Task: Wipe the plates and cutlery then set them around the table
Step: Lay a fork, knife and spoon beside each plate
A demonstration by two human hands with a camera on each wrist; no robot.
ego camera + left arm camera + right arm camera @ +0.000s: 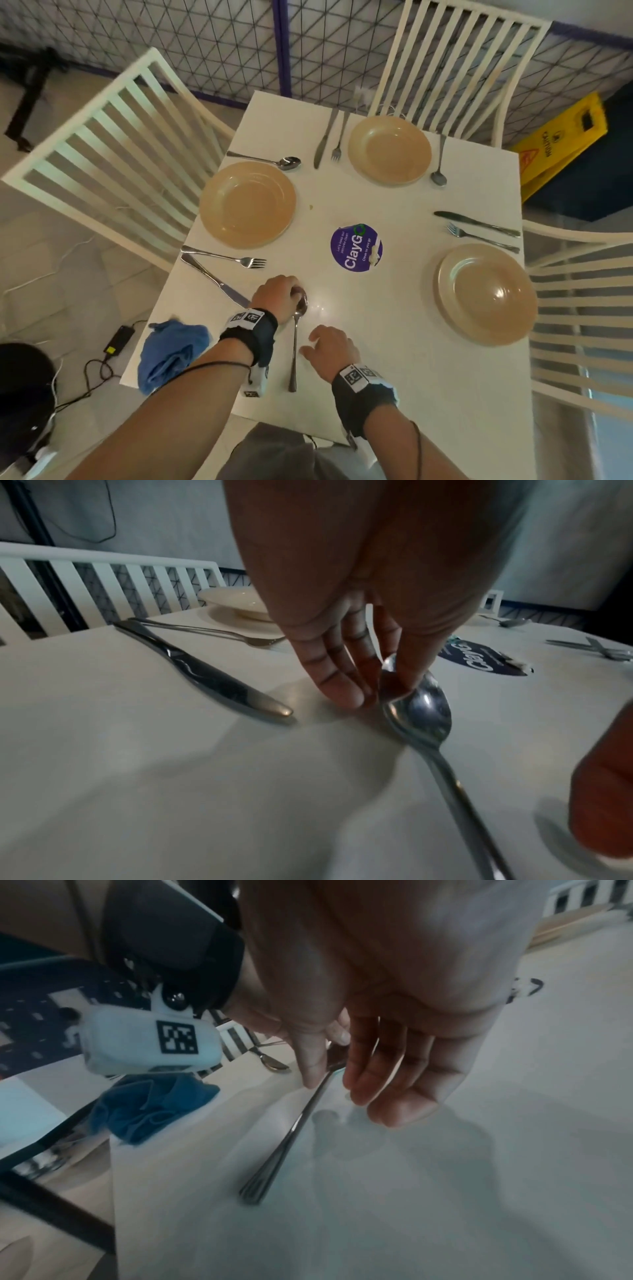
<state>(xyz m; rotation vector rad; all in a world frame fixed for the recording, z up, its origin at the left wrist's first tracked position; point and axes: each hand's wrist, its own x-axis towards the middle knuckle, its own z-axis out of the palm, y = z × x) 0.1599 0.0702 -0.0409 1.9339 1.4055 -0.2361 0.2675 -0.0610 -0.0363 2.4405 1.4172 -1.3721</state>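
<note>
**Ana:** Near the front edge of the worktop, the spoon lies flat, its handle pointing at the person and its bowl toward the middle. The left hand has its fingertips down at the bowl; the thumb and a finger look pinched on the bowl's far rim, so that grip is closed on the spoon, though lightly.

**Ben:** And the right hand?

**Ana:** Just beside the handle, fingers relaxed and spread, holding nothing. From the right wrist view the fingers hang above the surface next to the shaft without clasping it.

**Ben:** How would the spoon handle?

**Ana:** Likely light, stiff and slick: polished metal on a smooth white top, so it could skate if pushed at one end. The narrow neck or mid-handle seems the surer place to take it; a pinch on the bowl also leaves prints on a piece meant to be wiped.

**Ben:** The rest of the setting?

**Ana:** Three tan plates sit at the left, far and right edges with cutlery beside each. The blue cloth is bunched at the front left corner, and a knife lies just left of the hand. No plate is at the near edge yet.
</note>
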